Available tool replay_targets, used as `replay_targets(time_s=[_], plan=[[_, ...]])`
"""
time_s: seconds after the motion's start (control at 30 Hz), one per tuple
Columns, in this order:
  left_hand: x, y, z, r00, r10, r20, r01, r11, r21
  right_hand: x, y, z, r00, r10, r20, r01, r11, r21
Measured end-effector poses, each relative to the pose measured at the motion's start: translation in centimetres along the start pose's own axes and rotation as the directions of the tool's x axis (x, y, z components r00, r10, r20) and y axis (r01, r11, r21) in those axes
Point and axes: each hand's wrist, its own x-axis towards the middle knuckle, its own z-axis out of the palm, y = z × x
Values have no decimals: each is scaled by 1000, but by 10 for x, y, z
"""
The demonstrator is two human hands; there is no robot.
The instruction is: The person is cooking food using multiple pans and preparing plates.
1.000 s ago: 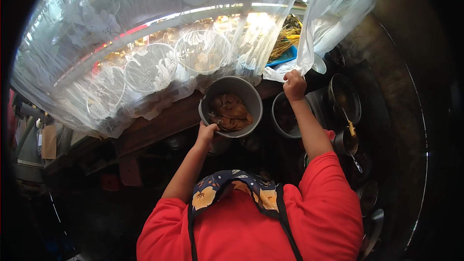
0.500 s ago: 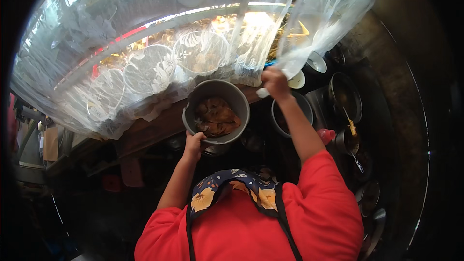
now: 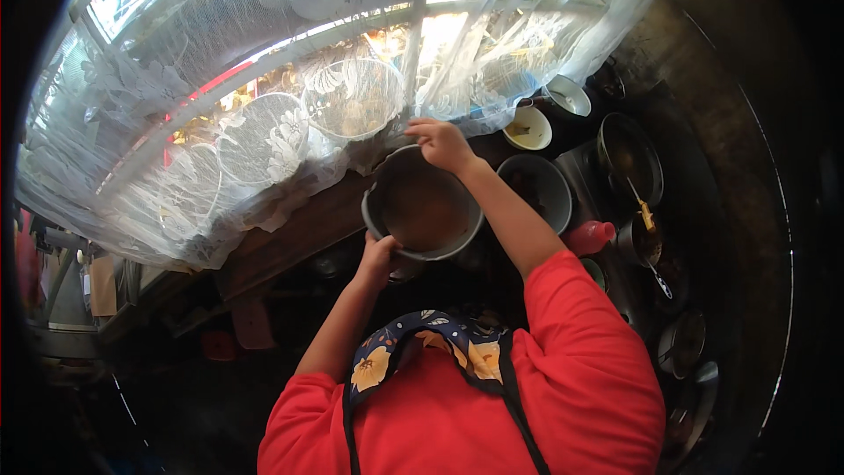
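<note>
A deep grey round pot (image 3: 374, 208) is in front of me, tilted so that its inside shows. Brown food (image 3: 428, 211) lies in it, its surface too blurred to make out. My left hand (image 3: 380, 260) grips the pot's near left rim, thumb on the inside. Over the far right rim is my right hand (image 3: 442, 146), its fingers stretched to the left along the hem of a white lace curtain (image 3: 281, 136); I see nothing in them.
Behind the curtain are several round bowls (image 3: 356, 97). To the right stand another grey pot (image 3: 558, 193), a pale bowl with yellowish food (image 3: 538, 134), a white bowl (image 3: 570, 95), a pink bottle (image 3: 589, 237), a dark pan (image 3: 649, 149) and a small pot with utensils (image 3: 635, 242).
My right hand has let go of the gathered curtain, which now hangs spread out, and moved left to the pot. The pot has shifted right with my left hand.
</note>
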Motion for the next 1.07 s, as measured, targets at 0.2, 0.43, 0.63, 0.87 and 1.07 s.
replay_targets(time_s=[0.2, 0.43, 0.63, 0.87, 1.07], plan=[[50, 4, 47, 993, -53, 104, 64, 993, -104, -101, 12, -49, 652, 593, -472, -463, 805, 371], [71, -22, 62, 982, -26, 185, 87, 939, -331, -227, 2, -70, 468, 757, -456, -636, 647, 421], [-2, -16, 86, 987, -152, 50, 143, 978, 149, -267, -43, -111, 466, 816, -342, -703, 577, 417], [-143, 97, 208, -100, 480, 871, -995, -21, -102, -190, -175, -203, 922, 380, 78, -346, 896, -277], [-266, 64, 296, -537, 142, 831, -835, 50, -548, -124, -321, -234, 367, 577, 729, -837, 547, -11]])
